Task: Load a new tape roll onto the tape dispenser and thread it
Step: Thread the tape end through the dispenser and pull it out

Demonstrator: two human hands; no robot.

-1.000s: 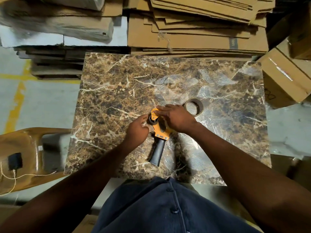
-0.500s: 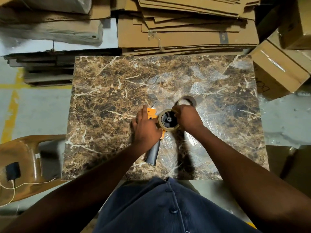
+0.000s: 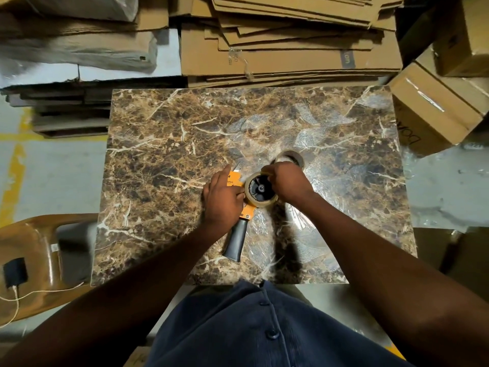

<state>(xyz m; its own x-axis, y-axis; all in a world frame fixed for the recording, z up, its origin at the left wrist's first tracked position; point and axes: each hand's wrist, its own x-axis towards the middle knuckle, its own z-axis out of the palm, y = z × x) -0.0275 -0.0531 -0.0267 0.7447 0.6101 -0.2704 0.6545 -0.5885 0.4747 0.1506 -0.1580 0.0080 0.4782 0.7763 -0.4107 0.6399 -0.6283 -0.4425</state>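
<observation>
An orange tape dispenser (image 3: 234, 179) with a black handle (image 3: 236, 241) lies flat on the marble-patterned table (image 3: 164, 154). A clear tape roll (image 3: 260, 189) sits on its black hub. My left hand (image 3: 222, 200) presses flat on the dispenser body, to the left of the roll. My right hand (image 3: 287, 181) grips the roll's right and upper edge with the fingers closed on it. An empty-looking cardboard tape core (image 3: 289, 158) lies just beyond my right hand, partly hidden by it.
Flattened cardboard sheets (image 3: 291, 49) are stacked behind the table. Closed cardboard boxes (image 3: 434, 112) stand at the right. A brown plastic chair (image 3: 34, 250) with a black device and a cable stands at the left. Crinkled clear film covers the table's right half.
The tape roll has appeared on the dispenser hub, which was bare a second ago. My left hand shifted onto the dispenser body; my right hand moved to the roll's edge.
</observation>
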